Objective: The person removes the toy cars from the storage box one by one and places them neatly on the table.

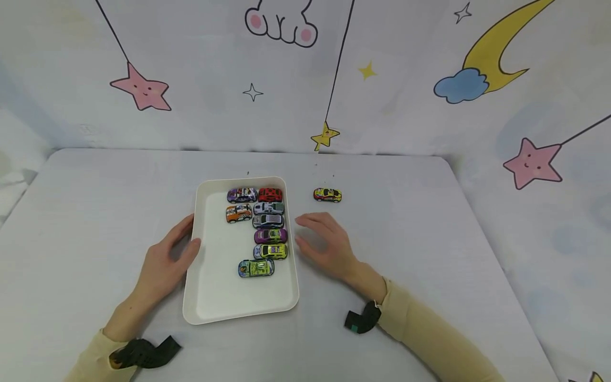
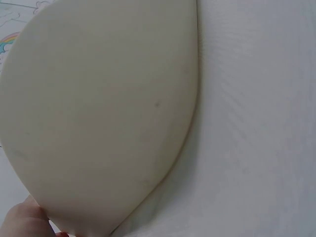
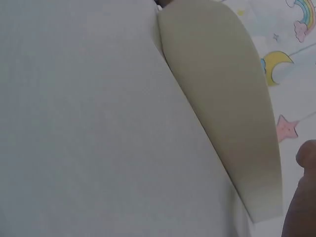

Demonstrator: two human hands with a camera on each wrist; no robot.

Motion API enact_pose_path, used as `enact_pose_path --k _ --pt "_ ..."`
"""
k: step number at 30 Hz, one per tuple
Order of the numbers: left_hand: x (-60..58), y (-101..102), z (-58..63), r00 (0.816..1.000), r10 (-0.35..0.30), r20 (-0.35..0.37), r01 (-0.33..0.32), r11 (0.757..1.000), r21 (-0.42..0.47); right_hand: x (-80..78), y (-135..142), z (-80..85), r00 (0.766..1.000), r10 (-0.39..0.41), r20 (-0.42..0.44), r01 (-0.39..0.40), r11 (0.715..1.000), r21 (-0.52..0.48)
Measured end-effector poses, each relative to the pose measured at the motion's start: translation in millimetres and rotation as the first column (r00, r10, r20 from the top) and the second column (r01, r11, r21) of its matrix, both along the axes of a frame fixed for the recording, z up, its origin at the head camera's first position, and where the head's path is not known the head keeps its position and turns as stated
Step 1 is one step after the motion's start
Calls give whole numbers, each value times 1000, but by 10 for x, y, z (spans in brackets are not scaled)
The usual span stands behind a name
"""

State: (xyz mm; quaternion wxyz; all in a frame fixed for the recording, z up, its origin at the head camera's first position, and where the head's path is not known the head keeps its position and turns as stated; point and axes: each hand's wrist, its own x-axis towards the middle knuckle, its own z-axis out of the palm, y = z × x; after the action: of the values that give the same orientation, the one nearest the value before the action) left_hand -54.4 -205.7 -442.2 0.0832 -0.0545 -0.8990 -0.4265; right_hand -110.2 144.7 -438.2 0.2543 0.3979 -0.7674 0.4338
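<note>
A white rectangular tray lies on the table, slightly turned. My left hand grips its left rim, thumb over the edge; the left wrist view shows the thumb beside the tray's outer wall. Several toy cars sit in the tray's right part, among them a red one, an orange one, a purple one and a green one. My right hand hovers just right of the tray, fingers loosely bent, holding nothing. Beyond it, a yellow-and-red toy car stands on the table.
The white-covered table reaches back to a wall cloth printed with stars, a moon and a cloud. Black straps are around both wrists. Small dark specks lie near the table's back edge.
</note>
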Motion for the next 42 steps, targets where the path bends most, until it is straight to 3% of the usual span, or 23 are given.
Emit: enact_pose_path --k 7,11,23,30,37,42 --pt "-9 21 -1 1000 -2 -5 2 1000 8 264 -183 67 972 230 54 -234 968 87" --pt "-15 44 4 1000 -8 2 8 1000 18 332 -204 112 953 281 114 -297 942 158" --pt "-37 56 23 1000 -15 -18 15 1000 11 432 -259 312 948 168 270 -268 878 397" --pt "-35 34 32 1000 -9 -22 9 1000 9 434 -285 345 953 160 256 -270 833 483" --pt "-13 20 18 1000 5 -12 -5 1000 15 453 -315 383 953 140 270 -276 770 575" --pt "-2 11 12 1000 10 -22 -9 1000 15 473 -343 407 967 121 224 -240 727 644"
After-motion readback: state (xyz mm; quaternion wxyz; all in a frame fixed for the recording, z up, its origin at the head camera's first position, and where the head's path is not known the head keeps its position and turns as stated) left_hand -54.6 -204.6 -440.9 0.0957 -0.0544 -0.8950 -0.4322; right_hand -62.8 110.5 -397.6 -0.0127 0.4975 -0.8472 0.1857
